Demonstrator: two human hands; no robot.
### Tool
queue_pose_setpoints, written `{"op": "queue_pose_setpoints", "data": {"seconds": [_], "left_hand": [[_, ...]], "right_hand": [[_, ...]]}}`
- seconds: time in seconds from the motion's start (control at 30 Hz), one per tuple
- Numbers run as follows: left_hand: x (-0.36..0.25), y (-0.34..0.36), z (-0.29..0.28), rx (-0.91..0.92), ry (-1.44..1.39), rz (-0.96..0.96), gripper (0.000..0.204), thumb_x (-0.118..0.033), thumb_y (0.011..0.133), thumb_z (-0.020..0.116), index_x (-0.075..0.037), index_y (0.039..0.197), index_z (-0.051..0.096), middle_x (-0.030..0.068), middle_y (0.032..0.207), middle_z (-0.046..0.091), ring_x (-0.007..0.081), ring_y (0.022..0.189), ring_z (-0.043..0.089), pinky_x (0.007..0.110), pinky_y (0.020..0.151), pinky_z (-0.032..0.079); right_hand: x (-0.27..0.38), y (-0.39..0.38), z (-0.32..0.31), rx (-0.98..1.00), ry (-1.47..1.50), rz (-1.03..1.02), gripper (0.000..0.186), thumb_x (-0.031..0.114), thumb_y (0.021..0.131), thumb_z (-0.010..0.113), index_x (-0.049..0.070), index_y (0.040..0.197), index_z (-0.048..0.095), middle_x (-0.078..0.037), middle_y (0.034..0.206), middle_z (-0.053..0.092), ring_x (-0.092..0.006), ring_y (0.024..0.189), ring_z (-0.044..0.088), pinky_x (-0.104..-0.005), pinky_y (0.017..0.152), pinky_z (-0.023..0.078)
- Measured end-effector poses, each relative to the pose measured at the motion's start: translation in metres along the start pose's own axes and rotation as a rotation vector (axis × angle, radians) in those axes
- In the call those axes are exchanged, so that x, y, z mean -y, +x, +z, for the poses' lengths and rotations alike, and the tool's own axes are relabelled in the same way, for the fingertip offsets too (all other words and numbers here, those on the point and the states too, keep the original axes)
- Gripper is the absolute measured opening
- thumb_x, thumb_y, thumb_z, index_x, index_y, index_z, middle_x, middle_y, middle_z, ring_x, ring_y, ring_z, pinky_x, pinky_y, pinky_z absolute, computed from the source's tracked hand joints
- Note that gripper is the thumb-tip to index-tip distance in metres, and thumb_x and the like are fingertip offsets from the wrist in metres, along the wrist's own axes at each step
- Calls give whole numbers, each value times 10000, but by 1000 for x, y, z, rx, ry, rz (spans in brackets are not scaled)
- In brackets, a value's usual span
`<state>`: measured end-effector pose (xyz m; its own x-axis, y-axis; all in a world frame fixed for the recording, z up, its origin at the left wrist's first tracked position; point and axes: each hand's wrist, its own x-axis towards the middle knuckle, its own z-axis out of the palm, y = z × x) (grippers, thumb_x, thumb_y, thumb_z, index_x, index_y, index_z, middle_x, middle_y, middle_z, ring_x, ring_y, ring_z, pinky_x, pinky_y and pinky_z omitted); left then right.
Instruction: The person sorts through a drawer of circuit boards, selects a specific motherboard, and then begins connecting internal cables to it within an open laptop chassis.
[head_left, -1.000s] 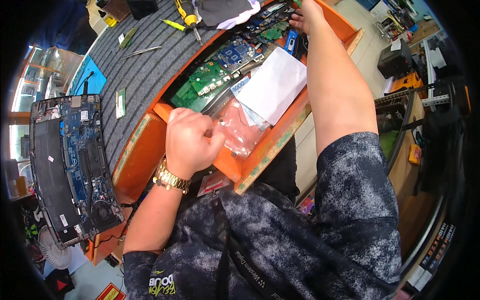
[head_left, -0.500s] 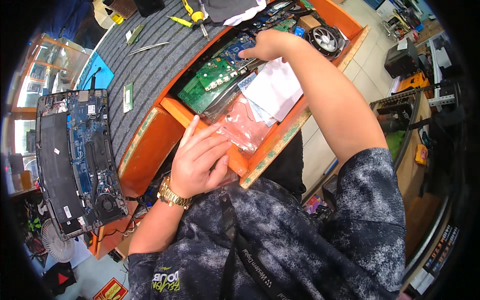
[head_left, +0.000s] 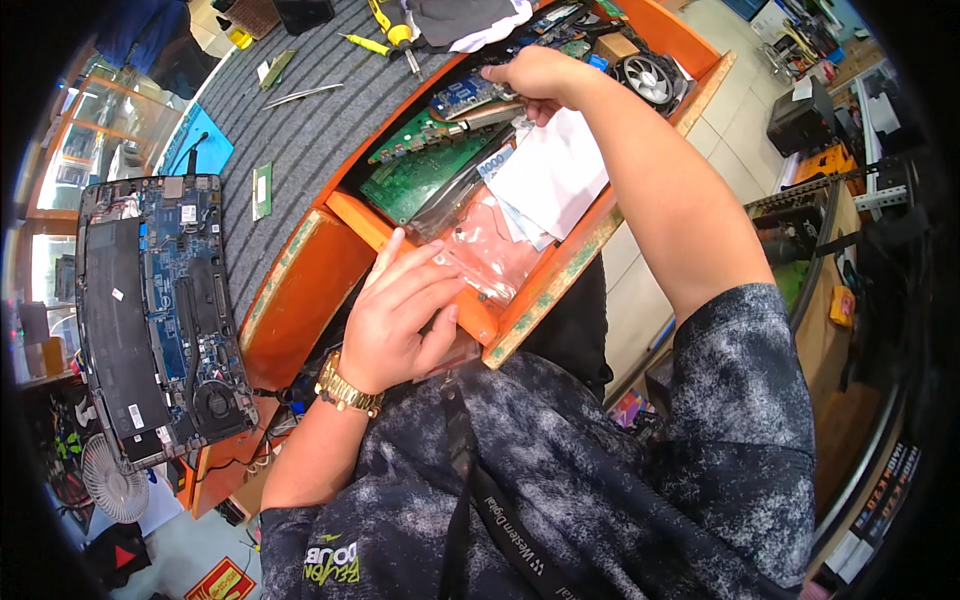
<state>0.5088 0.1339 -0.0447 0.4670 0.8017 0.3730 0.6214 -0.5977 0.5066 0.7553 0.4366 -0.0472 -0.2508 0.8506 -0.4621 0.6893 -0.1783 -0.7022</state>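
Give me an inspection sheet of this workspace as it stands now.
Surface: grey ribbed mat on an orange bench, with an open orange drawer pulled out from it.
Job's things: pink antistatic bag at the drawer's front; circuit boards further back.
Clutter: white sheet, round fan, yellow-handled screwdriver, tweezers, small memory module.
Hands: left hand rests flat on the drawer's front edge beside the bag; right hand grips a board at the back of the drawer.
Cables: nothing seen clearly.
Surroundings: opened laptop with its insides bare on the left; shelves of equipment on the right.
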Motion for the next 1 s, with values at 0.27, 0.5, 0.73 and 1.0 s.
{"op": "queue_pose_setpoints", "data": {"seconds": [0.27,0.5,0.73,1.0], "left_hand": [[-1,2,2,3,32,12,206,-82,937,785,-63,1133,848,112,1197,831,373,1349,744,673,1326,383],[-2,2,2,4,54,15,206,-78,925,804,-66,1126,845,107,1183,826,364,1320,751,659,1312,412],[-3,12,1,5,40,6,136,-58,945,790,-53,1071,840,116,1120,845,368,1252,791,624,1248,484],[-2,33,-5,34,67,33,83,-91,944,823,-54,1019,831,129,1077,845,340,1109,807,502,1046,588]], "right_hand": [[-5,6,-8,26,195,-23,499,452,1142,691,31,874,709,-40,618,590,-151,486,595,-358,471,555],[1,-3,-5,3,210,-36,454,400,1153,670,39,881,705,-49,630,616,-140,485,573,-355,451,512],[-9,6,-11,115,168,-77,444,431,1118,747,48,895,717,-38,661,630,-147,532,603,-349,505,520],[-26,11,-7,580,-218,138,291,310,1056,853,60,1135,726,-96,1002,779,-227,820,771,-432,668,639]]}}
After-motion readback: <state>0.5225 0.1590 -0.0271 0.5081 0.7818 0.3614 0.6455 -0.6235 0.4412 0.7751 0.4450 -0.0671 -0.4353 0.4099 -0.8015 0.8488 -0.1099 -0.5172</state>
